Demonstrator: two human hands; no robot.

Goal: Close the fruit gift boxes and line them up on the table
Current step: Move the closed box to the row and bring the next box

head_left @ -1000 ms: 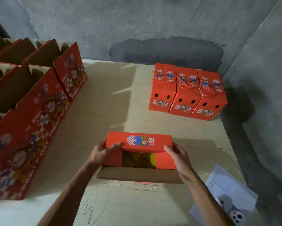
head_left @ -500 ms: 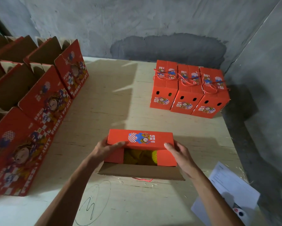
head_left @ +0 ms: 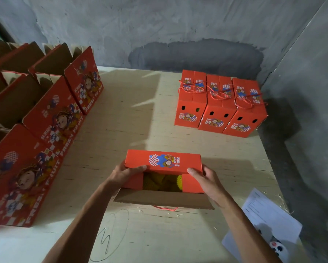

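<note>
A red fruit gift box (head_left: 163,161) stands in front of me on the plywood table (head_left: 125,130). Its far top flap is folded down flat. The near brown flap (head_left: 163,201) hangs open toward me, with a red cord handle below it. Yellow fruit (head_left: 159,182) shows through the gap. My left hand (head_left: 126,172) grips the left end of the folded flap. My right hand (head_left: 206,179) grips the right end, fingers on top. Three closed red boxes (head_left: 219,107) with cord handles stand side by side at the far right.
Several larger open red boxes (head_left: 51,118) with cartoon prints line the left side. A white sheet of paper (head_left: 263,223) with a small device on it lies at the near right. Grey walls close off the back and the right.
Both hands stay on the flap of the near box; the flap is pressed slightly flatter. The view has shifted a little.
</note>
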